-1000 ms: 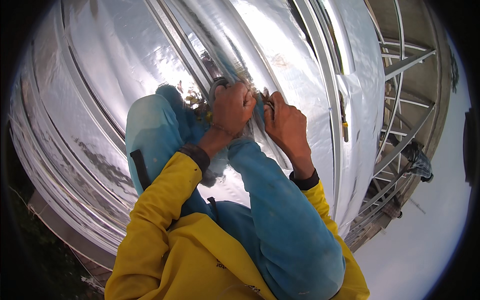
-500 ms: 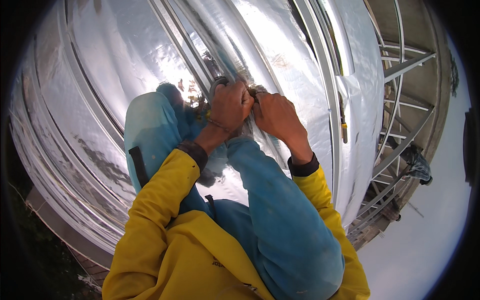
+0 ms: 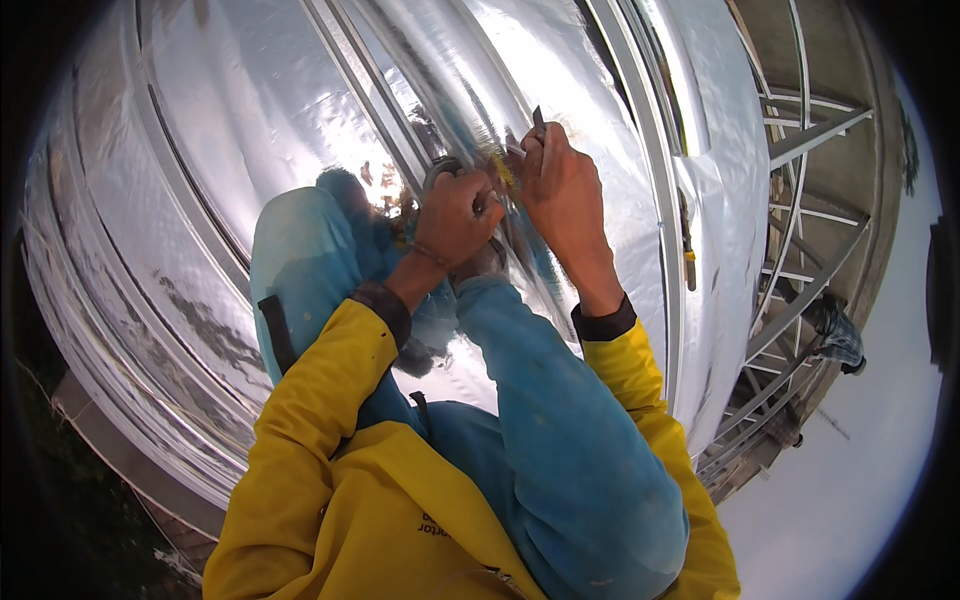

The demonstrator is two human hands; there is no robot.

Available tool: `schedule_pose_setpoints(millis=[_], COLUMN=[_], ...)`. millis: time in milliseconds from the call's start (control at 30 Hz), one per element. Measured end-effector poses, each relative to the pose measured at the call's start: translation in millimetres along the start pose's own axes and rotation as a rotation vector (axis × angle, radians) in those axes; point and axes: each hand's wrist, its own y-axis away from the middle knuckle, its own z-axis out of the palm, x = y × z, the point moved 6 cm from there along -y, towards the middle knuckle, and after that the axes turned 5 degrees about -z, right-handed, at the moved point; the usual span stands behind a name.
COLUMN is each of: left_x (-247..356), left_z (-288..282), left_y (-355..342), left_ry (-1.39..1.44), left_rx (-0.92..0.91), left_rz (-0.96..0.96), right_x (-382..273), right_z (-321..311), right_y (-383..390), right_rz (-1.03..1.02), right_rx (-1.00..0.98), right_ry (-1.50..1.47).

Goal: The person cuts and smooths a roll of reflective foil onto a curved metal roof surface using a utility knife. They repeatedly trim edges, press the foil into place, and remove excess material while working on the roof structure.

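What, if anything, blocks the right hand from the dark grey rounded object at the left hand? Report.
The left hand partly covers the dark grey rounded object; nothing visible stands between its exposed upper part and the right hand.

On my feed I make out short dark lettering [image 3: 434, 526] on the yellow top [image 3: 370, 490], partly lost in folds.

Far right I get grey metal trusses [image 3: 820, 137] against concrete [image 3: 840, 55]; co-worker [image 3: 840, 335] in checked shirt near trusses; pale sky [image 3: 830, 480] lower right; dark greenery [image 3: 75, 500], brownish tiles [image 3: 188, 535] lower left.
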Motion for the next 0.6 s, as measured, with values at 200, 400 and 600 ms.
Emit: schedule_pose_setpoints(millis=[200, 400, 600], left_x=[-5.2, -4.0, 15.8], left_z=[-1.9, -4.1, -14.7], left_y=[-4.5, -12.1, -25.5], left_ry=[0.067, -0.017, -0.018], left_rx=[0.06, 0.051, 0.236], left_rz=[-0.17, -0.261, 0.122], right_x=[-8.7, 11.1, 7.3], right_z=[-26.2, -1.5, -22.7], right_y=[-3.0, 39.3, 32.0], right_rz=[0.061, 0.163, 0.292], right_rx=[-0.068, -0.232, -0.178], right_ry=[-0.243, -0.353, -0.054])
